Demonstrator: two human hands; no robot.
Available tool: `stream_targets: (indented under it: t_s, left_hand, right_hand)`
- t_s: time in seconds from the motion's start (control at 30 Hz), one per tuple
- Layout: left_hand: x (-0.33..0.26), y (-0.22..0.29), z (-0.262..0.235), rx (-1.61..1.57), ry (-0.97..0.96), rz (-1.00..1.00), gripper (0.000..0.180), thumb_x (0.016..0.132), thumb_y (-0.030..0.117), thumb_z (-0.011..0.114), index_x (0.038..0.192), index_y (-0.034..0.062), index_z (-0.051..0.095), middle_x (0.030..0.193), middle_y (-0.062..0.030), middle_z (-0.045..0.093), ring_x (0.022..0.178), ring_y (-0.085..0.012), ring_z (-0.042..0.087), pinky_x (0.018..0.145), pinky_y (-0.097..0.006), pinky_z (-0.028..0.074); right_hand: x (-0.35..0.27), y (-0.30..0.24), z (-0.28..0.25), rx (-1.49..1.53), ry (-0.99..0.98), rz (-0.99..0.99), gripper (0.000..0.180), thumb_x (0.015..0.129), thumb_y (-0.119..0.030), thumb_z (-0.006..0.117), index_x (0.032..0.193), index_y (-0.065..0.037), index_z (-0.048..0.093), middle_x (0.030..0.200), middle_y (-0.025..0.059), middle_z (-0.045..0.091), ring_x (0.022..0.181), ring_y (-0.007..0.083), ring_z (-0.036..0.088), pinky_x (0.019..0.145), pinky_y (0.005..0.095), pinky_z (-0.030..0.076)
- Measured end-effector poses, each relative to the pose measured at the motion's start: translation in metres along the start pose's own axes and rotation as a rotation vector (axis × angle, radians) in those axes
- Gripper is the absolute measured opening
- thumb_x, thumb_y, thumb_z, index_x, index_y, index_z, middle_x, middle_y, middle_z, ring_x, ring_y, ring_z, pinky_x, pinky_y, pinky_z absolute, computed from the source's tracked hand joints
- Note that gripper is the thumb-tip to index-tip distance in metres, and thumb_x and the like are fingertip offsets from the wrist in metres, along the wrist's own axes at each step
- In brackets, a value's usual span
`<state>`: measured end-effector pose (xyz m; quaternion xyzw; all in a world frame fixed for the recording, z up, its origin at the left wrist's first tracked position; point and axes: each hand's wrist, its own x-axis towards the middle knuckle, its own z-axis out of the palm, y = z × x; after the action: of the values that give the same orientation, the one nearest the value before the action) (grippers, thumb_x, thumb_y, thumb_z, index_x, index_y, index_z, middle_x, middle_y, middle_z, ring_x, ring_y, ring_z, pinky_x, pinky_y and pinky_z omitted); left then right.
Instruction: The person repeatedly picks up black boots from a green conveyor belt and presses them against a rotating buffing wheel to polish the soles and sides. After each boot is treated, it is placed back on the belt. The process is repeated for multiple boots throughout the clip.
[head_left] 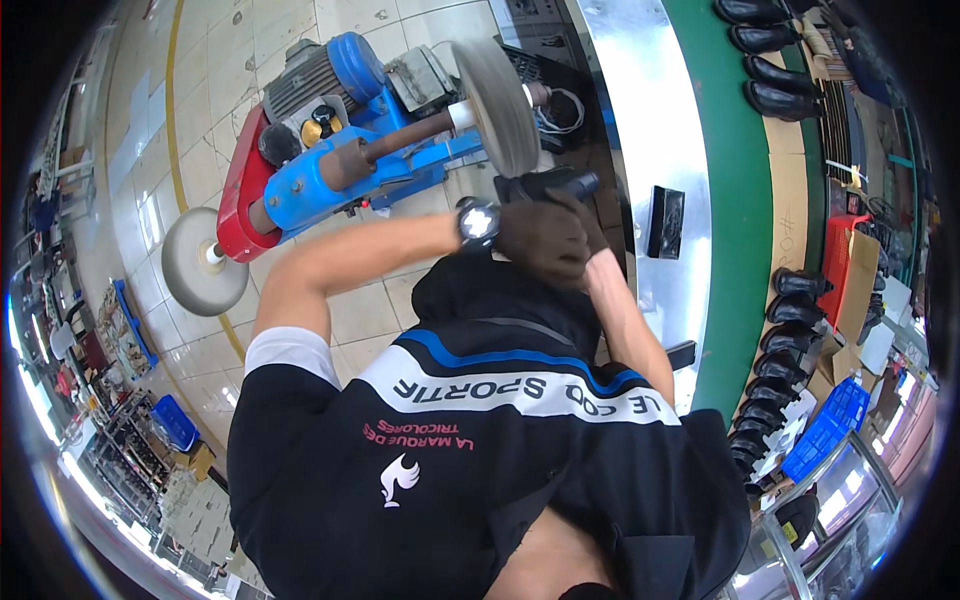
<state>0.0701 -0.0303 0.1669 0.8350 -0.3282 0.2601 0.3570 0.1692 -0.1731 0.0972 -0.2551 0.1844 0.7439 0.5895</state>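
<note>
Both my hands wear dark brown gloves and meet in front of my body. A black shoe [540,185], partly hidden by the gloves, is held close below the grey buffing wheel [497,110]; I cannot tell whether they touch. My left hand [543,238], with a watch [479,222] at its wrist, is closed on the shoe from the near side. Reaching in from the right, my right hand [581,222] is closed on the shoe's right end, its fingers partly covered. The wheel sits on the shaft of a blue polishing machine [312,188], and its face looks smeared.
A second pale wheel [203,262] is at the machine's left end beside a red guard [240,185]. To my right runs a metal-edged green bench [735,200] with a black block [666,222] on the metal. Black shoes [785,340] line its far side, near a blue crate [826,430].
</note>
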Motion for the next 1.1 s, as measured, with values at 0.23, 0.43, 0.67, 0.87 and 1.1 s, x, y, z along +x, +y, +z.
stream_targets:
  t_s: [0.23,0.43,0.67,0.87,1.1]
  left_hand:
    - [-0.153,-0.024,0.098,-1.200,1.104,-1.678,0.067,0.097,0.058,0.029,0.130,0.0056,0.053,0.121,-0.0164,0.062,0.113,-0.0322,0.058,0.101,-0.047,0.044]
    - [-0.143,-0.094,0.094,-1.312,1.208,-1.627,0.066,0.098,0.057,0.031,0.130,0.0038,0.052,0.125,-0.0169,0.061,0.115,-0.0312,0.058,0.102,-0.045,0.043]
    - [-0.096,-0.041,0.074,-1.342,1.466,-1.426,0.038,0.098,0.028,0.042,0.118,0.0011,0.060,0.108,-0.0118,0.067,0.095,-0.0212,0.065,0.086,-0.033,0.051]
    - [-0.130,-0.033,0.078,-1.036,1.560,-1.666,0.028,0.090,0.023,0.051,0.102,0.0020,0.065,0.088,-0.0106,0.068,0.077,-0.0231,0.065,0.072,-0.035,0.053]
    - [-0.120,-0.006,0.053,-0.632,1.532,-1.769,0.022,0.088,0.020,0.056,0.096,0.0012,0.065,0.089,-0.0136,0.068,0.087,-0.0263,0.066,0.080,-0.035,0.052]
  right_hand:
    - [0.016,0.020,0.016,-0.032,0.249,0.000,0.038,0.081,-0.021,0.070,0.112,-0.001,0.062,0.099,0.0125,0.070,0.081,0.0259,0.069,0.079,0.0367,0.058]
    - [0.081,0.022,-0.015,0.066,0.275,-0.242,0.046,0.082,-0.030,0.067,0.114,0.002,0.059,0.096,0.0175,0.069,0.076,0.0314,0.068,0.071,0.0399,0.059]
    - [0.011,0.039,0.009,-0.302,0.451,-0.194,0.038,0.081,-0.028,0.070,0.110,-0.003,0.064,0.099,0.0100,0.069,0.082,0.0218,0.068,0.077,0.0362,0.056]
    - [0.009,0.047,0.034,-0.221,0.333,-0.098,0.038,0.084,-0.031,0.069,0.110,-0.004,0.064,0.097,0.0088,0.069,0.080,0.0189,0.067,0.072,0.0321,0.056]
    - [-0.004,0.034,0.050,-0.686,0.340,-0.129,0.067,0.079,-0.038,0.075,0.129,0.001,0.050,0.112,0.0161,0.064,0.096,0.0255,0.066,0.085,0.0345,0.054]
